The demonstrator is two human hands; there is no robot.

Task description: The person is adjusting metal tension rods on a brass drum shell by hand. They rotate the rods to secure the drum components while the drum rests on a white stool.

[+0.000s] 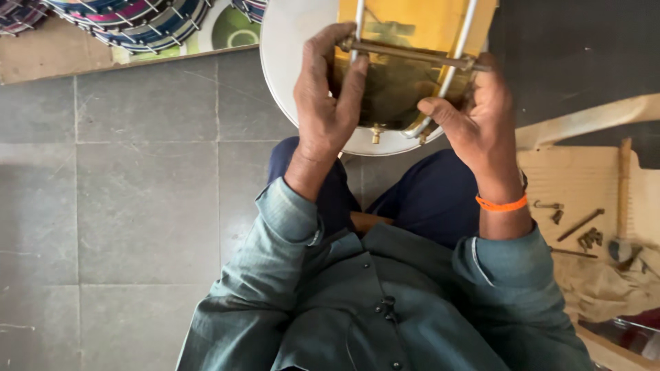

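Observation:
A drum with a shiny brass-coloured shell (399,93) and a white head (289,48) stands on the floor between my knees. Metal tension rods (457,48) run down its side, and a brass cross rod (405,53) lies across them. My left hand (326,96) grips the left end of that cross rod, fingers curled over it. My right hand (474,110) holds the right side of the shell at the rod's other end, thumb pressed on the lower rim. An orange band (502,204) circles my right wrist.
Grey floor tiles (137,206) spread to the left. Colourful striped drums (137,20) lie stacked at the top left. On the right, cardboard (584,185) carries loose metal bolts and hooks (588,237), a long wooden stick (624,185) and crumpled cloth (605,282).

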